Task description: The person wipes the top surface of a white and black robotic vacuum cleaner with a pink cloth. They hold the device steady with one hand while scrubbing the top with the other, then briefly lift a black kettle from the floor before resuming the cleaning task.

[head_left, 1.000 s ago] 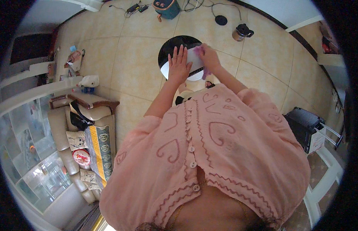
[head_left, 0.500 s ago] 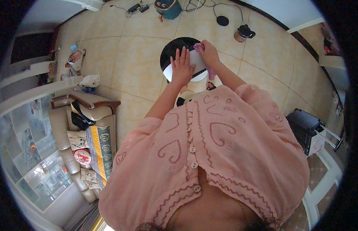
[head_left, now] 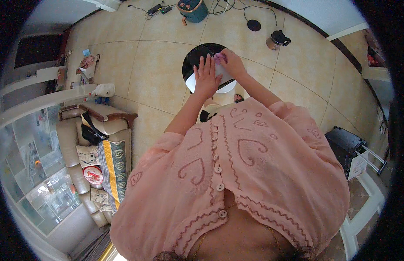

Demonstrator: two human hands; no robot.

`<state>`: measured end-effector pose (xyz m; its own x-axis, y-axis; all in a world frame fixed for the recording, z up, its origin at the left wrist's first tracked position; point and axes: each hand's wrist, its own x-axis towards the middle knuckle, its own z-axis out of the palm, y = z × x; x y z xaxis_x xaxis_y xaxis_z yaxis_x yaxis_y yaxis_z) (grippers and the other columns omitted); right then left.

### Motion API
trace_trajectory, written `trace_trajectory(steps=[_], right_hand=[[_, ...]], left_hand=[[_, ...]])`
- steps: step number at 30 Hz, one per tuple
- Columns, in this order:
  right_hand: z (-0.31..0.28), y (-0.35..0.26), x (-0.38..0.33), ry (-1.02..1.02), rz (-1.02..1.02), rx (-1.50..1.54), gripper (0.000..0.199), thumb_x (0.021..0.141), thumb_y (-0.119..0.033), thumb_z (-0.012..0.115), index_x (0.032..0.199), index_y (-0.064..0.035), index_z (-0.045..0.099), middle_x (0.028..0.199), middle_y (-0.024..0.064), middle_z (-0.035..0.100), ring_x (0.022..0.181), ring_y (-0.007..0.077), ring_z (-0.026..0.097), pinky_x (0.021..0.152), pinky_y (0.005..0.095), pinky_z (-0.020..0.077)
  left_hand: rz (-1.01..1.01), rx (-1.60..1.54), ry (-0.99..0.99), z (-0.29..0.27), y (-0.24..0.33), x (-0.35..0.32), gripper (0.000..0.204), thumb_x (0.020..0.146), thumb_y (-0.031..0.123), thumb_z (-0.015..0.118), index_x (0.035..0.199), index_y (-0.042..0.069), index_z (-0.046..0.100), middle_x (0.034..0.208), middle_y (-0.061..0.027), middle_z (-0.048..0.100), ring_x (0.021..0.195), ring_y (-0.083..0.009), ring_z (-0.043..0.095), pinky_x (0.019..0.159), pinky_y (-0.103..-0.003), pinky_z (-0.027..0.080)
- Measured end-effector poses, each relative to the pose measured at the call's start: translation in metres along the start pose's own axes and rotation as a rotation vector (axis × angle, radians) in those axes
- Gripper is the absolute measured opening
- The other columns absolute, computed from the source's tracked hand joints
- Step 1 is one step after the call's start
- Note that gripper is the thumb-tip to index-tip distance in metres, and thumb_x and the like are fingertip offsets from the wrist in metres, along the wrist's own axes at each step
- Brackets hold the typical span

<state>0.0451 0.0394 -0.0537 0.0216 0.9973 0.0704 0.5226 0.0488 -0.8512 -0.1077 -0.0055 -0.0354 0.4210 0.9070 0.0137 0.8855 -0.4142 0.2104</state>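
Note:
In front of my legs is a round object with a glossy black top (head_left: 194, 56) and a white lower edge (head_left: 227, 88). What kind of thing it is, I cannot make out. My left hand (head_left: 206, 80) rests on its top with the fingers stretched out. Just to the right, my right hand (head_left: 233, 64) is closed on a pinkish-purple cloth (head_left: 219, 58), pressing it to the surface close to my left fingertips. Part of the cloth is hidden under my right hand.
At the far side of the tiled floor are a dark green bucket-like container (head_left: 192, 11), cables, a black disc (head_left: 254, 25) and a jug with a black lid (head_left: 277, 40). A sofa (head_left: 68, 143) stands left, a black case with a metal handle (head_left: 344, 141) right.
My right hand has slid the cloth leftward over the surface, nearer to my left fingers. The cloth's end that hung by my right wrist no longer shows. My left hand stays in place.

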Motion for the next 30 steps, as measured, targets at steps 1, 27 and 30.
trace_trajectory(steps=[1, 27, 30], right_hand=[[0.001, 0.002, -0.002, 0.059, 0.001, 0.023, 0.026, 0.082, -0.028, 0.056, 0.087, -0.0029, 0.053, 0.082, 0.0172, 0.060, 0.078, 0.0349, 0.058, 0.068, 0.0418, 0.0457], [-0.009, 0.009, -0.004, -0.070, -0.302, -0.011, 0.013, 0.083, -0.016, 0.053, 0.093, -0.0083, 0.056, 0.087, 0.0152, 0.052, 0.082, 0.0341, 0.054, 0.070, 0.0393, 0.0454], [-0.025, 0.018, -0.029, -0.201, -0.294, -0.060, 0.013, 0.083, -0.016, 0.053, 0.093, -0.0083, 0.057, 0.087, 0.0144, 0.052, 0.082, 0.0328, 0.055, 0.070, 0.0375, 0.0459]], left_hand=[[0.001, -0.021, -0.006, 0.000, 0.001, 0.000, 0.072, 0.084, 0.036, 0.049, 0.138, 0.003, 0.014, 0.146, -0.0107, 0.006, 0.135, -0.0311, 0.003, 0.104, -0.054, 0.006], [0.006, -0.068, -0.046, 0.003, -0.006, 0.000, 0.077, 0.083, 0.041, 0.049, 0.140, 0.007, 0.011, 0.147, -0.0088, 0.003, 0.135, -0.0297, 0.000, 0.105, -0.053, 0.003], [0.031, -0.087, -0.031, 0.004, -0.010, 0.000, 0.077, 0.083, 0.041, 0.050, 0.140, 0.007, 0.010, 0.147, -0.0084, 0.002, 0.135, -0.0296, 0.000, 0.105, -0.053, 0.003]])
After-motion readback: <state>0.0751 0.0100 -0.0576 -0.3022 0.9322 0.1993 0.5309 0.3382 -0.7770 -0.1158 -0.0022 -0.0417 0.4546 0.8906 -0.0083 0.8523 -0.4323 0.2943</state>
